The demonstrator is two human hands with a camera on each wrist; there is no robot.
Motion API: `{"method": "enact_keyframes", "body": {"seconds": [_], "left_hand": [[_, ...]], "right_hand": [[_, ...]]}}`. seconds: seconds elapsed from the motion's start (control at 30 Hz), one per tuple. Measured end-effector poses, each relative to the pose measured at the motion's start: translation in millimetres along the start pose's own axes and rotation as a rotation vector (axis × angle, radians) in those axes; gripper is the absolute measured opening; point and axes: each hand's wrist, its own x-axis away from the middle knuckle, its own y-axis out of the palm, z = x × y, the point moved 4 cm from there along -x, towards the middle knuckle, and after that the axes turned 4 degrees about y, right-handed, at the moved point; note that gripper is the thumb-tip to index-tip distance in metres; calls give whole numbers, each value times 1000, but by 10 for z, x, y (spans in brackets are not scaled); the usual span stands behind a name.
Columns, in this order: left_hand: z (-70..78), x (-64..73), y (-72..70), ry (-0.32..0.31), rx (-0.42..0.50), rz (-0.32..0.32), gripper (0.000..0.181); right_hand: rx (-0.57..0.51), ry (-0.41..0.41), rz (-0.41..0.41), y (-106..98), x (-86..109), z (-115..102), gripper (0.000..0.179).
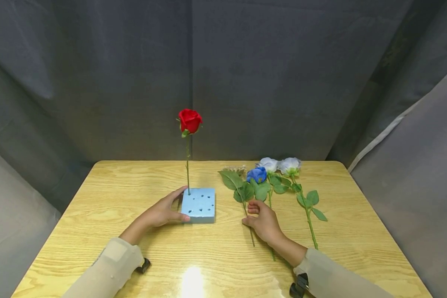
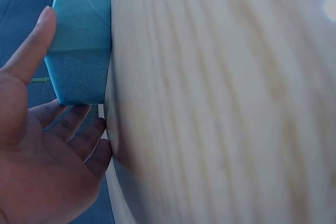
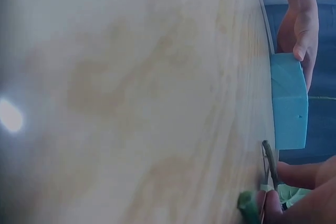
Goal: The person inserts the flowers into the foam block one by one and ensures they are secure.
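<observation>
A light blue foam block [image 1: 198, 203] with several holes in its top lies on the table. My left hand [image 1: 163, 212] grips its left side, thumb at the front and fingers toward the back. One red rose [image 1: 190, 121] stands upright in the block's back left hole. To the right, my right hand [image 1: 262, 221] has thumb and fingertips around the thin stem of a leafy flower [image 1: 244, 191], its pale head partly hidden behind its leaves. In the right wrist view that stem [image 3: 270, 163] runs beside the thumb, its end toward the block.
A blue rose [image 1: 256, 175] and two pale roses [image 1: 289, 166] lie at the back right, their heads close together. One long stem [image 1: 311, 229] reaches toward the right sleeve. Grey curtains [image 1: 246, 82] stand behind the wooden table [image 1: 115, 198].
</observation>
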Motion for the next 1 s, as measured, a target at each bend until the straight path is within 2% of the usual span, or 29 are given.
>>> {"method": "enact_keyframes", "body": {"seconds": [0.17,0.33,0.5,0.67,0.8,1.0], "left_hand": [[-8,1,-1,6,-3,2,118],[-6,3,1,0,-2,1,118],[-6,6,3,-6,2,-2,117],[1,6,4,-5,-10,-2,117],[-7,5,6,-3,-8,-1,117],[-5,4,8,5,-6,3,116]], "right_hand": [[116,-12,20,-7,-33,-21,54],[135,4,25,-9,-34,-30,51],[93,34,8,-21,-40,-57,47],[-14,95,-48,-76,-66,-106,41],[-28,133,-84,-111,-91,-129,37],[-63,147,-123,-141,-121,-154,30]]}}
